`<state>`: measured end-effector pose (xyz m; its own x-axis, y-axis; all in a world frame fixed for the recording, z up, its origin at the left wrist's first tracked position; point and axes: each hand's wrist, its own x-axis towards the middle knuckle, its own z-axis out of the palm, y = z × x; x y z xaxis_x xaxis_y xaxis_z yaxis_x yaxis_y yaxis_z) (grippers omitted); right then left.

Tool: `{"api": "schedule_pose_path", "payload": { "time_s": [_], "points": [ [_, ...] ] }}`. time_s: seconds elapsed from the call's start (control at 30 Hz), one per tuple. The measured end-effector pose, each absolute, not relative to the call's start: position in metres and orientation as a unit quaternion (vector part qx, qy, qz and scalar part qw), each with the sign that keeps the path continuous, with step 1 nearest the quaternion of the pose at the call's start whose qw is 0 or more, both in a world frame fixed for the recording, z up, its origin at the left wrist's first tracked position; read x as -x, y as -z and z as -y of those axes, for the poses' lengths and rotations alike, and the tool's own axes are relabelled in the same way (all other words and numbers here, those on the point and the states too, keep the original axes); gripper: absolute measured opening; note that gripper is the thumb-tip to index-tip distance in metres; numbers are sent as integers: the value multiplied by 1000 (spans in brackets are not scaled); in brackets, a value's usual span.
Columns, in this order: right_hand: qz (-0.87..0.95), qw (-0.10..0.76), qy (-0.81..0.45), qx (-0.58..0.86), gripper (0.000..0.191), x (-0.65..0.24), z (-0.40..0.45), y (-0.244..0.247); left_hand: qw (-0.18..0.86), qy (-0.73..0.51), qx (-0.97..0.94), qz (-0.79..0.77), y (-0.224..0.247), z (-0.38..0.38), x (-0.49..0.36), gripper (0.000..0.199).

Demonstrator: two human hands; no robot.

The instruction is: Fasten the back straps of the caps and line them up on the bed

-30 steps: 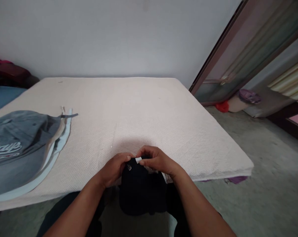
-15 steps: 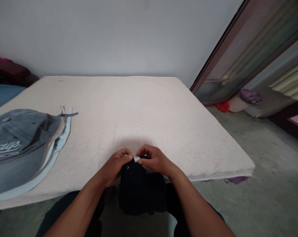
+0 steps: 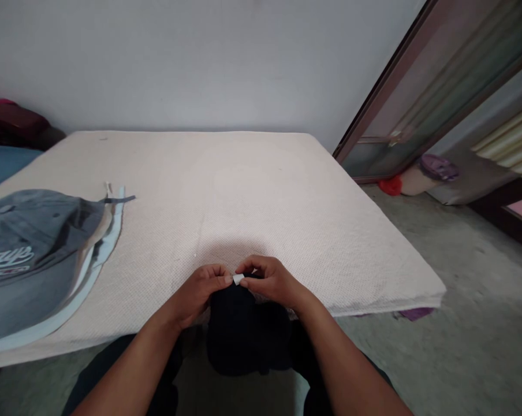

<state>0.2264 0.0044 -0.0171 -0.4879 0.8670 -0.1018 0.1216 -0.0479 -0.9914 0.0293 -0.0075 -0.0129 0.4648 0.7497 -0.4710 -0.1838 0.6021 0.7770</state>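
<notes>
A black cloth item that looks like a cap hangs at the near edge of the bed, over my lap. At its top edge is a small white tag. My left hand is closed, with thumb and forefinger pinching the cap's edge right at the tag's left side. From the right, my right hand pinches the tag between thumb and fingertips. Both hands nearly meet there. The cap's underside and the far finger pads are hidden.
A stack of caps, with a grey cap on top, lies at the left of the bed. A grey wall stands behind it. At the right are a glazed door frame and a bin with a purple liner.
Both hands stay at the cap's top edge with only slight finger shifts. My left fingertips sit a little closer over the edge beside the tag. The view has moved slightly.
</notes>
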Motion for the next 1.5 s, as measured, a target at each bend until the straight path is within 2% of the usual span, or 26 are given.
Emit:
{"api": "schedule_pose_path", "payload": {
  "time_s": [0.3, 0.4, 0.8, 0.97, 1.4, 1.5],
  "points": [
    [593, 293, -641, 389, 17, -231, -7, 15, 797, -313, -302, -419, 10, 7, -28, 3],
    [590, 291, -649, 382, 17, -232, -7, 15, 803, -311, -296, -413, 10, 7, -27, 10],
    [559, 287, -684, 371, 21, -229, -7, 21, 793, -305, -298, -434, 12, 6, -30, 12],
    [525, 296, -715, 355, 25, -230, -6, 17, 787, -322, -318, -418, 13, 8, -31, 24],
    [539, 282, -694, 385, 25, -232, -8, 18, 688, -348, -445, -455, 15, 9, -35, 28],
    [526, 269, -715, 375, 24, -231, -8, 18, 697, -350, -434, -450, 15, 9, -36, 28]
  ]
}}
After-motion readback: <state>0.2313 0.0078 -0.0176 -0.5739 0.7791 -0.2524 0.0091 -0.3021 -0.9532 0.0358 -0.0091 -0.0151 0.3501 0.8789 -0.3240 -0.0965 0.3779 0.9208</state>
